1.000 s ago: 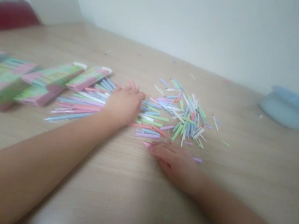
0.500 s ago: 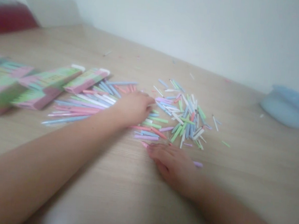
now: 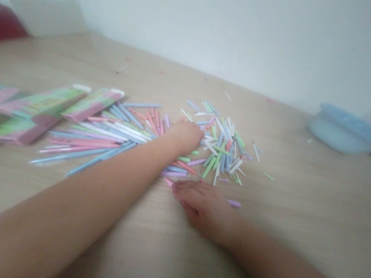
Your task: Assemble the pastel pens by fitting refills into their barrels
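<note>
Short pastel sticks, which look like pen parts, lie in a loose heap (image 3: 225,148) in white, green, blue and purple. My left hand (image 3: 187,137) reaches over the heap's left side with its fingers curled down; what they grip is hidden. Nearer to me, my right hand (image 3: 204,204) rests low on the table with fingers pressed together. A pink pointed pen piece (image 3: 168,182) sticks out from its fingertips. One purple piece (image 3: 234,203) lies just beyond that hand. Left of the left forearm, longer pen-like sticks (image 3: 108,135) fan out in pink, blue and white.
Several pink-and-green printed boxes (image 3: 46,106) lie at the left. A light blue pouch-like item (image 3: 343,130) sits by the wall at the right. Stray bits (image 3: 122,69) are scattered on the wooden table (image 3: 151,247). A red object (image 3: 5,24) stands at the far left.
My left hand has moved right, across to the edge of the heap, baring more of the long sticks. My right hand keeps its place by the pink piece. The view has shifted slightly.
</note>
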`<state>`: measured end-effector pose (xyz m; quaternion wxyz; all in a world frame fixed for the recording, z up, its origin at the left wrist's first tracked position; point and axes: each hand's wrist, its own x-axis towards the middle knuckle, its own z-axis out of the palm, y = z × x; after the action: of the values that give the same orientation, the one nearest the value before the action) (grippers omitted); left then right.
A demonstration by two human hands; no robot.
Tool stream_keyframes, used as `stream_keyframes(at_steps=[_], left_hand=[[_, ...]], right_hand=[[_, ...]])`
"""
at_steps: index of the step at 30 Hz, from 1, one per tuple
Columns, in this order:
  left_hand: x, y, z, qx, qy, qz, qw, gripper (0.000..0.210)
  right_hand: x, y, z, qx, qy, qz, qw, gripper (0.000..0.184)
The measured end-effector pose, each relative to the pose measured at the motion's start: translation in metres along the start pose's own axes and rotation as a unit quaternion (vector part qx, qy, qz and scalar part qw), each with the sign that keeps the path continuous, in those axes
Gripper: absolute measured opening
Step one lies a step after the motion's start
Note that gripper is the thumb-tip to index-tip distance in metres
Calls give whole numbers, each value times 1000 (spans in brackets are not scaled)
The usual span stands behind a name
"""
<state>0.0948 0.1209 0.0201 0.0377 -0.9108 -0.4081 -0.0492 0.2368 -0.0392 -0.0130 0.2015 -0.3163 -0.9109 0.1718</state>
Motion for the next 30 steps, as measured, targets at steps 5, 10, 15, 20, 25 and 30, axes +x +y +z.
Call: stream_keyframes(at_steps=[5, 10, 15, 20, 25, 30], left_hand=[[-4, 4, 3, 11, 23, 11, 1000, 28], [-12, 4, -8, -3, 70, -13, 997, 28], [-44, 5, -18, -61, 124, -86, 987, 40], [-92, 13, -17, -349, 139, -117, 919, 42], [-120, 20, 1, -536, 143, -188, 810, 37], [-123, 25, 19, -699, 172, -209, 662, 32]], right_hand=[[1, -1, 0, -8, -1, 0, 1000, 27], [0, 0, 1, -32, 29, 0, 999, 27], [1, 3, 1, -30, 84, -5, 996, 29], [1, 8, 0, -51, 148, 7, 988, 24], [1, 11, -3, -55, 179, 52, 981, 22], [2, 11, -6, -17, 229, 80, 970, 20]])
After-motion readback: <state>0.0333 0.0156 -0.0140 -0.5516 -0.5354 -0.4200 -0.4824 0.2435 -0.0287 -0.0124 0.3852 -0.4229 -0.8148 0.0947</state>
